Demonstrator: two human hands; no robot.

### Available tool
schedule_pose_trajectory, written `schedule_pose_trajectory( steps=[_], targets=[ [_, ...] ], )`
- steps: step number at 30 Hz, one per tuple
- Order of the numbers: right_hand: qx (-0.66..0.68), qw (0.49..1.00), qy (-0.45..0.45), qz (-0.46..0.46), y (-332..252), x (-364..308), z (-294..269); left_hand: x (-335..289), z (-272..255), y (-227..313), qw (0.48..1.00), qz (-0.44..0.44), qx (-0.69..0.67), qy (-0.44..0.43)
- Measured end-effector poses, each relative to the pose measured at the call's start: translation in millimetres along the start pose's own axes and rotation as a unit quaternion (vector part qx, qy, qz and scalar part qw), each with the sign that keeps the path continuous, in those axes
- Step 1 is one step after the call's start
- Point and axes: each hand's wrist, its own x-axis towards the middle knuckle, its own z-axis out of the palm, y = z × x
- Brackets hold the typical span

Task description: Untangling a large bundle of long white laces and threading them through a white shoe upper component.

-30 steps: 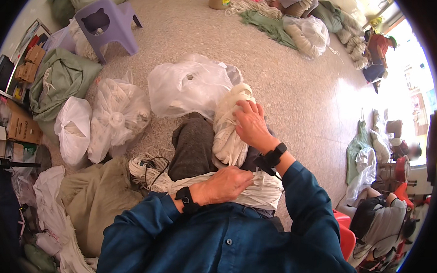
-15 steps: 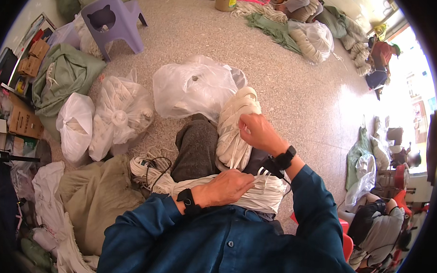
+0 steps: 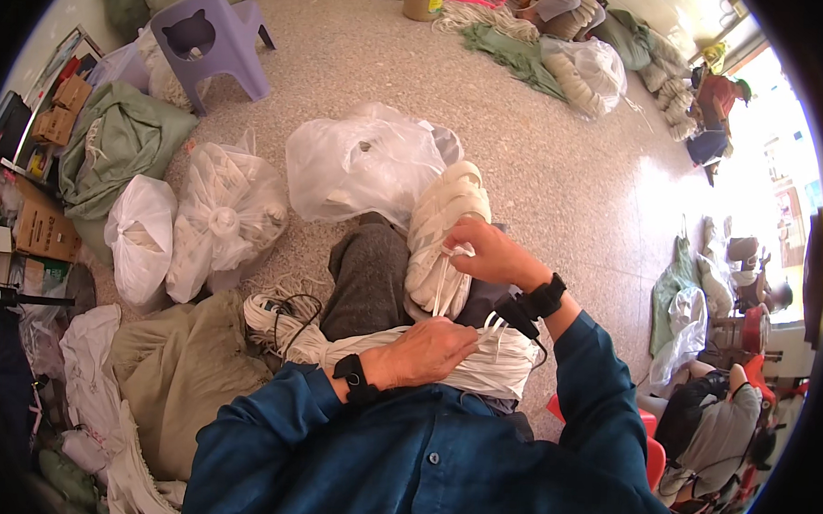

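Across my lap lies a thick hank of white cord (image 3: 494, 369), and my left hand (image 3: 423, 354) rests on it, fingers pressed together round the lower end of some thin white strands (image 3: 440, 300). These strands run up to my right hand (image 3: 492, 253), which pinches them, a short bit poking out by the fingertips. Behind the right hand, a cream bundle of wound flat strips (image 3: 451, 202) leans against my knee. A black cable crosses the left end of the hank. Some fingertips of both hands are hidden.
A clear plastic bag (image 3: 365, 163) lies beyond my knees. Stuffed bags (image 3: 225, 217) and a khaki sack (image 3: 181, 376) are on the left, with a purple stool (image 3: 214, 51) farther back. Other people sit among bundles at the far right; one (image 3: 716, 426) is nearby.
My right hand has come slightly down toward me and turned, and the strand end now shows at its fingertips. My left hand has stayed in place.
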Motion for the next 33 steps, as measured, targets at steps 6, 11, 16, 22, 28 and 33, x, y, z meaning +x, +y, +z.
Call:
schedule_pose_trajectory(
  steps=[6,11,16,22,28,33],
  targets=[
    [-0.164,0.985,0.030,0.042,16,18,8,2,1,2,1.000,0.009,-0.002,0.001],
    [-0.386,0.914,0.129,0.007,19,24,19,-1,0,-2,1.000,0.002,0.006,0.003],
    [-0.002,0.982,0.184,0.049,14,27,11,0,-5,0,1.000,-0.019,0.002,-0.005],
    [-0.125,0.957,0.260,0.020,48,0,-5,9,-24,5,0.997,-0.045,-0.063,0.004],
    [-0.068,0.978,0.198,-0.008,42,-15,11,16,-33,17,0.990,-0.080,-0.118,-0.016],
    [-0.188,0.969,0.157,-0.028,36,-6,25,13,-19,13,0.993,-0.073,-0.092,-0.007]
  ],
)
